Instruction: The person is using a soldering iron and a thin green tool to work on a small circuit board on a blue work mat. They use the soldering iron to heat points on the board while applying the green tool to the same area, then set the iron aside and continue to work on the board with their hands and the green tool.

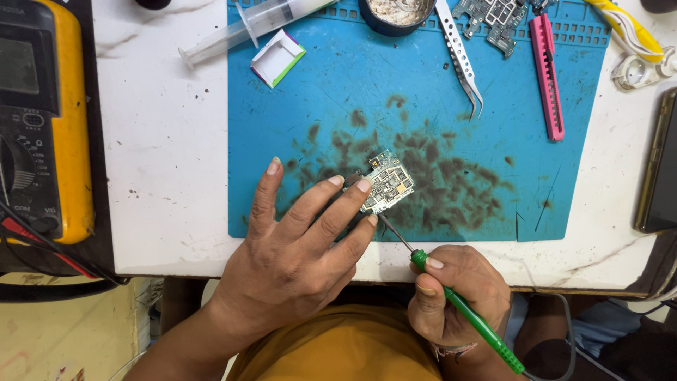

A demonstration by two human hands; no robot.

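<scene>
A small phone circuit board (388,182) lies on the stained blue work mat (338,106). My left hand (300,243) rests flat on the mat, its fingertips pressing the board's left edge. My right hand (458,293) grips a green-handled tool (465,310) like a pen; its thin metal tip (391,229) touches the board's lower left corner.
A yellow multimeter (42,120) with leads sits at the left. At the mat's top lie a syringe (247,25), a small white box (277,58), a round tin (395,13), tweezers (460,56), another circuit board (493,17) and a pink cutter (547,74). A dark phone (659,169) lies at the right edge.
</scene>
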